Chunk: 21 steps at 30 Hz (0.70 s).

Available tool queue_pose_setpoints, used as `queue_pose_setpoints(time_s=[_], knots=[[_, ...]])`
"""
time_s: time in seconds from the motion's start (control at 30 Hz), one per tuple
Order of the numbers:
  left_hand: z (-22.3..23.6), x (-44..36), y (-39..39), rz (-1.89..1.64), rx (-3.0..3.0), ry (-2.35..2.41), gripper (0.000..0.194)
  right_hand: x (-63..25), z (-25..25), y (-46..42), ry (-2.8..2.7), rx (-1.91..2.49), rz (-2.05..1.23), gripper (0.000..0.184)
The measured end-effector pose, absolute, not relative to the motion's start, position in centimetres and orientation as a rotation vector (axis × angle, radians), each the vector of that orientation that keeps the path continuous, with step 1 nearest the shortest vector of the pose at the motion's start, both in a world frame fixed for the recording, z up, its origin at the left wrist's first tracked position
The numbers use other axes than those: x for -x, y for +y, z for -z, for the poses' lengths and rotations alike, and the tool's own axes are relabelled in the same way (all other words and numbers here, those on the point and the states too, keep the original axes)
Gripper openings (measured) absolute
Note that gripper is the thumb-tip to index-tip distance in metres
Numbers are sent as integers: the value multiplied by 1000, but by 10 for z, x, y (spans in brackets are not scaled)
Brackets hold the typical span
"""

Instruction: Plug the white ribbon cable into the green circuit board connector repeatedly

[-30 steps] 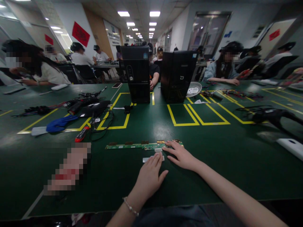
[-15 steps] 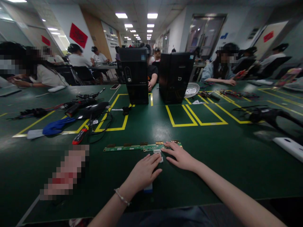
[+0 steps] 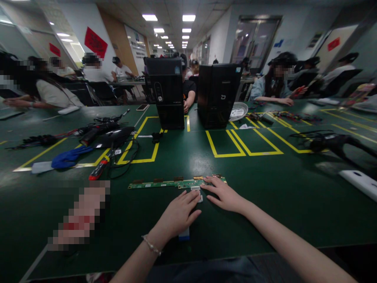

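Note:
A long, thin green circuit board (image 3: 159,185) lies crosswise on the table. My right hand (image 3: 225,194) rests with spread fingers on its right part, thumb apart on the table side. A pale connector (image 3: 195,188) sits at the board's near edge. Against it lie the fingertips of my left hand (image 3: 178,214), flat and stretched out, with the thumb held apart. Beneath that hand runs a flat ribbon cable (image 3: 184,235), whose blue end shows below the palm; most of it is hidden.
Two black computer towers (image 3: 169,94) stand across the table. Leftward lie a red-black screwdriver (image 3: 98,169), a blue glove (image 3: 70,156), black cables (image 3: 100,127) and a pixelated patch. At right are a black bracket-like part (image 3: 332,143) and a white object (image 3: 359,182). Other people sit around.
My left hand has shifted slightly left and lower, and the ribbon cable beneath it has turned, its blue end now toward me. My right hand stays on the board. The view has shifted slightly.

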<state>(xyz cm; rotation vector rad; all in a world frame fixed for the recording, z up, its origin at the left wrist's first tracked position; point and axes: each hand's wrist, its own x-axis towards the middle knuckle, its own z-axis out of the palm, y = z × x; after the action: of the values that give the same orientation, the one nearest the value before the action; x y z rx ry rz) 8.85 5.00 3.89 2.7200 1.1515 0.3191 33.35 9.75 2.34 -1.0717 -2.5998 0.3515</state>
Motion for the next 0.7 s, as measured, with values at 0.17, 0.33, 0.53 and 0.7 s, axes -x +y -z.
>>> queue_pose_setpoints(time_s=[0.17,0.33,0.53,0.7], knots=[[-36,-92,46,-362,-2693,1171,46,-333,-22,97,-2586,1074,-350,45],[-34,-97,41,-336,-2665,1261,46,-333,-24,96,-2589,1095,-352,45],[-34,-97,44,-404,-2680,1243,40,-331,-24,95,-2585,1103,-316,45],[-34,-94,48,-408,-2590,1249,44,-329,-22,93,-2570,1093,-278,44]])
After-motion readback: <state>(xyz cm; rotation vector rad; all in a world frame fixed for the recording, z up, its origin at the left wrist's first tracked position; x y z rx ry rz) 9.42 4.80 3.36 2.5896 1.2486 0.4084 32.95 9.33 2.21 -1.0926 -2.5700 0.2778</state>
